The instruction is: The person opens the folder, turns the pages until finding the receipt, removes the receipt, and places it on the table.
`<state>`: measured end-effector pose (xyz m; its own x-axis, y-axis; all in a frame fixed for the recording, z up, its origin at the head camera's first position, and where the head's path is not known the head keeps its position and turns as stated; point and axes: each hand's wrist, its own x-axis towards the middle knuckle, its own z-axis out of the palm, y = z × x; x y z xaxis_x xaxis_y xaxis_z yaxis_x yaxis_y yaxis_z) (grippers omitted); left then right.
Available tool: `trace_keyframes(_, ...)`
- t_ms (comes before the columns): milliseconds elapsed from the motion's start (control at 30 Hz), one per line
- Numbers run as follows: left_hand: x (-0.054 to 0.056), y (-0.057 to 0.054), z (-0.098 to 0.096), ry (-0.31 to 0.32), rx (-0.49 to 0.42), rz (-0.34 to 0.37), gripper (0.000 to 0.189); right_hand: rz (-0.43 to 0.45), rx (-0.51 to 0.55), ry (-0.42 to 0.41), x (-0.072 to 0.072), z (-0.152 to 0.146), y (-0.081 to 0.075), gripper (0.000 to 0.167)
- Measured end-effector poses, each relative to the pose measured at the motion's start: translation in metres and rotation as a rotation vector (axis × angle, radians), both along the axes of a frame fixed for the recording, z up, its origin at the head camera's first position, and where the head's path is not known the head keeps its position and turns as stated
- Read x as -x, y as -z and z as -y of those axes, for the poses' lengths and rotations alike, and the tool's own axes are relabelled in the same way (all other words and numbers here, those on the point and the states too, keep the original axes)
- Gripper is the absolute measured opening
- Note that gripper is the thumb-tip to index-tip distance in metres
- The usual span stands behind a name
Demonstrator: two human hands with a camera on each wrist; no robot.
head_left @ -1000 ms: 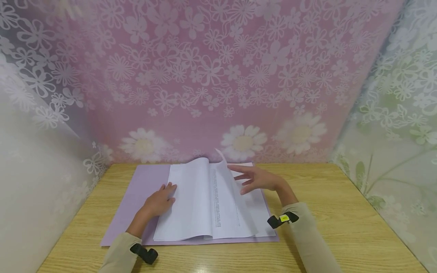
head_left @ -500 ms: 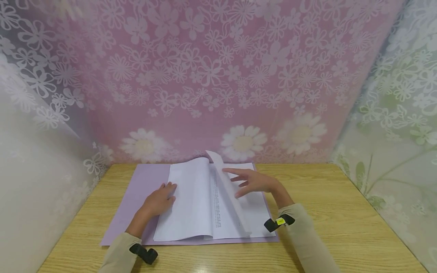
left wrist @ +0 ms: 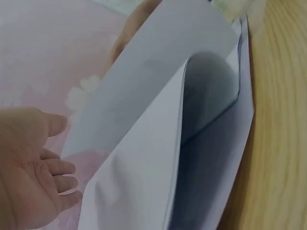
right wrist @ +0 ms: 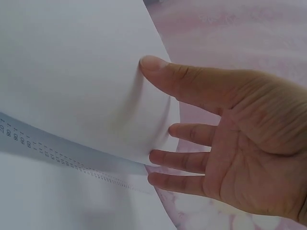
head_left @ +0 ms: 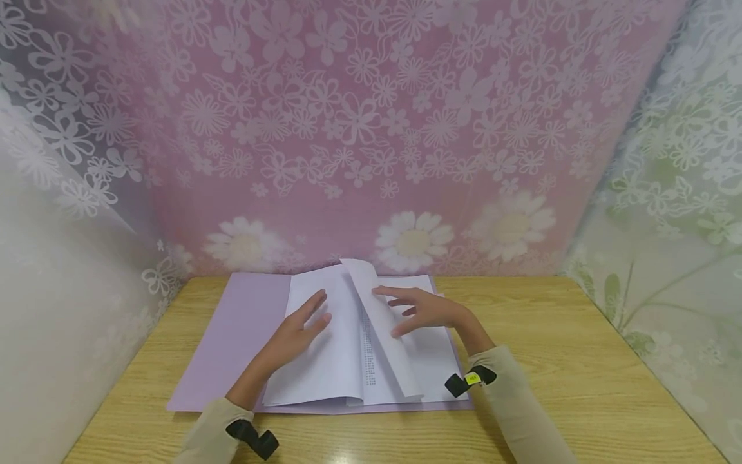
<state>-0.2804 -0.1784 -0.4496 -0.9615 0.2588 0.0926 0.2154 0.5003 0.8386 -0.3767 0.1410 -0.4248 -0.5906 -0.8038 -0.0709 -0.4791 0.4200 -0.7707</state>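
Observation:
A lilac folder (head_left: pixel 243 322) lies spread on the table with a stack of white paper sheets (head_left: pixel 319 367) in it. One turning page (head_left: pixel 382 341) stands tilted up near the middle, curled at the top, with a column of small print (head_left: pixel 368 354) beneath it. My right hand (head_left: pixel 431 310) has its fingers spread against that page's right side; its thumb (right wrist: pixel 158 67) rests on the paper in the right wrist view. My left hand (head_left: pixel 294 338) is over the left sheets, fingers extended and nothing held. In the left wrist view its palm (left wrist: pixel 29 167) faces the raised sheets.
The wooden table (head_left: pixel 556 374) extends on both sides of the folder. A pink floral backdrop (head_left: pixel 348 129) rises right behind it, and pale patterned sheeting (head_left: pixel 684 258) closes the right side. Black straps with small devices (head_left: pixel 252 438) circle both wrists.
The right hand has moved left, pushing the page further over toward the left. The left hand has lifted from the left sheets' edge and shifted right and away from me.

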Motion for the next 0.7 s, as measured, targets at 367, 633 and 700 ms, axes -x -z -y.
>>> trace_keyframes(367,-0.003,0.003,-0.022,0.076,-0.138,0.062,0.068,-0.034,-0.011,-0.016,-0.01,0.011,-0.006,0.089)
trace_keyframes(633,-0.004,0.003,-0.023,0.092,-0.176,0.06,0.075,-0.022,-0.002,-0.065,-0.018,0.02,-0.007,0.087)
trace_keyframes(700,-0.004,0.003,-0.023,0.097,-0.184,0.053,0.075,-0.018,-0.014,-0.065,-0.02,0.022,-0.006,0.087)
